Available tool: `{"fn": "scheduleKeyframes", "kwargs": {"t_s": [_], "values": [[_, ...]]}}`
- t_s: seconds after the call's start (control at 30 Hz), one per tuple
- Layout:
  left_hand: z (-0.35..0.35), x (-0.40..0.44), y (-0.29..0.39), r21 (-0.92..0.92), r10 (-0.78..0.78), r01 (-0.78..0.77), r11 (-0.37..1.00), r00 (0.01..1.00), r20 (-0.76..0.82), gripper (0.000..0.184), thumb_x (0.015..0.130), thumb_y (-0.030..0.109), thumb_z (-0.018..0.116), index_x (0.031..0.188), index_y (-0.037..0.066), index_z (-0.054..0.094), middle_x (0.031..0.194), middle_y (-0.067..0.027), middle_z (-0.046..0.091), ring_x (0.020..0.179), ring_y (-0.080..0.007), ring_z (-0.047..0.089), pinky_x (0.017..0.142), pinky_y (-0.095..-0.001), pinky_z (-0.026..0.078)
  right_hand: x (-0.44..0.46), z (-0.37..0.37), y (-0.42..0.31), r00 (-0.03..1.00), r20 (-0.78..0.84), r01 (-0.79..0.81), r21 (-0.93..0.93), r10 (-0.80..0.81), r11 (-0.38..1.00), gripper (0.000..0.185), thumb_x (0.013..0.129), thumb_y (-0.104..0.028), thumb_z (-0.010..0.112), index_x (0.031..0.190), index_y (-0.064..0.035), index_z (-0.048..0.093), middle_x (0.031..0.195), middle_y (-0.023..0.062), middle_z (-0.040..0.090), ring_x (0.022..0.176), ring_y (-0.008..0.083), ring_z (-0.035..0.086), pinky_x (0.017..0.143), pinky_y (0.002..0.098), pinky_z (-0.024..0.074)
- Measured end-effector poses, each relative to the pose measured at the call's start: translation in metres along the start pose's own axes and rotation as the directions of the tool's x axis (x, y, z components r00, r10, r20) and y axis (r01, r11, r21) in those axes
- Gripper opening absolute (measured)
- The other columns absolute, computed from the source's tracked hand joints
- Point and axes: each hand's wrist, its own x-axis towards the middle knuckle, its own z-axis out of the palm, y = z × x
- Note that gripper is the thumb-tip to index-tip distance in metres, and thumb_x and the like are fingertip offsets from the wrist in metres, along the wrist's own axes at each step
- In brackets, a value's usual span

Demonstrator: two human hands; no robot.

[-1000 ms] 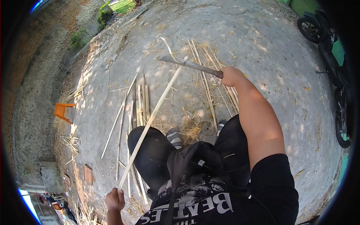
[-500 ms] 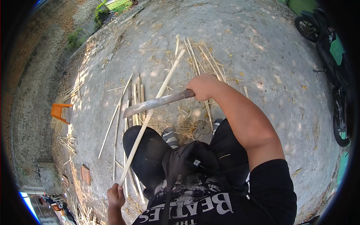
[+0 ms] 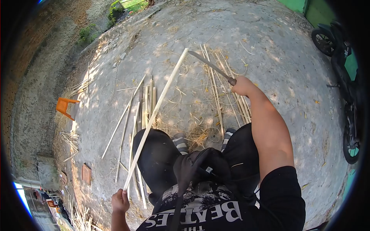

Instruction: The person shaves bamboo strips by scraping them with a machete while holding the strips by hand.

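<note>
My left hand (image 3: 120,201) is closed around the near end of a long, pale bamboo strip (image 3: 165,94). The strip slants up and away across my left knee. In my right hand (image 3: 243,86) is the handle of a machete (image 3: 211,66), its long blade pointing left. The blade's tip is at the far end of the strip; whether they touch I cannot tell. Below on the ground, several bamboo strips (image 3: 146,106) lie left of my feet, and another bundle (image 3: 212,86) lies under and beyond the machete.
Thin curled shavings (image 3: 197,134) are scattered between my feet. An orange plastic stool (image 3: 66,107) stands far left, near a brick (image 3: 86,174) and more cut pieces (image 3: 70,140). A motorcycle (image 3: 344,84) is parked at the right, and a wall (image 3: 32,100) runs along the left.
My right hand has swung the machete outward from the strip's middle to its far end. A curled sliver at that end no longer shows there. My left hand keeps its hold.
</note>
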Motion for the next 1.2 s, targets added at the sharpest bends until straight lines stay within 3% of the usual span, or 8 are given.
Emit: {"fn": "scheduleKeyframes", "kwargs": {"t_s": [0.33, 0.37, 0.47, 0.63, 0.9, 1.03, 1.13, 1.2], "values": [[0.010, 0.027, 0.038, -0.167, -0.015, 0.036, 0.985, 0.992, 0.125, 0.037, 0.107, 0.025, 0.053, 0.077, 0.004, 0.053, 0.055, -0.0126, 0.054, 0.050, -0.0270, 0.060, 0.050, -0.0410, 0.042, -0.002, -0.012, -0.037, 0.987, -0.150, -0.003, 0.300, 0.051, 0.954, 0.030, 0.081, -0.026, 0.071, 0.100, -0.0028, 0.070, 0.093, 0.0173, 0.074, 0.094, 0.0349, 0.072, 0.082, 0.0462, 0.0543], [0.014, 0.025, 0.035, -0.351, -0.104, 0.186, 0.918, 0.965, 0.239, 0.035, 0.109, 0.025, 0.053, 0.081, 0.004, 0.055, 0.059, -0.0073, 0.058, 0.053, -0.0168, 0.061, 0.050, -0.0344, 0.046, -0.002, -0.013, -0.033, 0.982, -0.180, 0.005, 0.304, 0.052, 0.953, 0.030, 0.081, -0.026, 0.071, 0.099, -0.0030, 0.070, 0.093, 0.0171, 0.074, 0.094, 0.0349, 0.072, 0.082, 0.0461, 0.0541], [0.023, 0.025, 0.043, -0.606, -0.161, 0.414, 0.680, 0.890, 0.427, 0.031, 0.110, 0.027, 0.052, 0.089, 0.004, 0.056, 0.066, -0.0054, 0.063, 0.057, -0.0124, 0.061, 0.052, -0.0302, 0.049, -0.012, -0.020, -0.028, 0.968, -0.250, 0.044, 0.305, 0.035, 0.951, 0.029, 0.080, -0.026, 0.072, 0.097, -0.0038, 0.069, 0.091, 0.0167, 0.073, 0.091, 0.0351, 0.071, 0.080, 0.0461, 0.0536], [0.016, 0.031, 0.063, -0.551, -0.182, 0.450, 0.702, 0.863, 0.472, 0.028, 0.109, 0.029, 0.057, 0.099, 0.003, 0.059, 0.073, -0.0031, 0.063, 0.058, -0.0090, 0.057, 0.054, -0.0255, 0.046, -0.025, -0.024, -0.041, 0.941, -0.317, 0.217, 0.281, -0.123, 0.935, 0.025, 0.083, -0.025, 0.074, 0.098, -0.0064, 0.069, 0.087, 0.0164, 0.071, 0.085, 0.0361, 0.070, 0.076, 0.0465, 0.0524], [0.017, 0.046, 0.094, -0.643, -0.033, 0.252, 0.723, 0.943, 0.331, 0.024, 0.109, 0.023, 0.054, 0.115, 0.000, 0.060, 0.087, 0.0008, 0.060, 0.080, -0.0076, 0.051, 0.075, -0.0279, 0.045, -0.068, 0.005, -0.114, 0.756, -0.039, 0.655, 0.022, -0.654, 0.756, 0.015, 0.078, -0.019, 0.072, 0.090, -0.0115, 0.068, 0.085, 0.0145, 0.071, 0.084, 0.0398, 0.069, 0.071, 0.0516, 0.0524], [0.029, 0.054, 0.091, -0.521, -0.087, 0.234, 0.821, 0.953, 0.292, 0.043, 0.112, 0.038, 0.047, 0.104, -0.001, 0.061, 0.080, -0.0060, 0.061, 0.076, -0.0154, 0.056, 0.070, -0.0332, 0.046, -0.082, 0.022, -0.131, 0.683, 0.128, 0.730, -0.151, -0.719, 0.666, 0.015, 0.075, -0.016, 0.070, 0.090, -0.0150, 0.069, 0.086, 0.0108, 0.072, 0.086, 0.0370, 0.071, 0.074, 0.0522, 0.0543], [0.030, 0.054, 0.100, -0.331, 0.015, 0.043, 0.943, 0.985, 0.170, 0.050, 0.112, 0.042, 0.041, 0.094, -0.001, 0.059, 0.073, -0.0156, 0.060, 0.070, -0.0269, 0.060, 0.066, -0.0402, 0.047, -0.067, 0.015, -0.119, 0.789, 0.168, 0.614, -0.195, -0.591, 0.765, 0.020, 0.079, -0.014, 0.069, 0.099, -0.0154, 0.073, 0.096, 0.0106, 0.074, 0.094, 0.0331, 0.072, 0.081, 0.0491, 0.0555], [0.029, 0.056, 0.104, -0.316, 0.004, 0.061, 0.947, 0.980, 0.200, 0.056, 0.113, 0.045, 0.037, 0.091, -0.002, 0.058, 0.073, -0.0131, 0.059, 0.069, -0.0225, 0.057, 0.064, -0.0393, 0.046, -0.053, 0.008, -0.103, 0.867, 0.057, 0.498, -0.088, -0.495, 0.863, 0.016, 0.078, -0.014, 0.069, 0.094, -0.0130, 0.070, 0.090, 0.0128, 0.072, 0.091, 0.0361, 0.071, 0.077, 0.0506, 0.0540]]}}
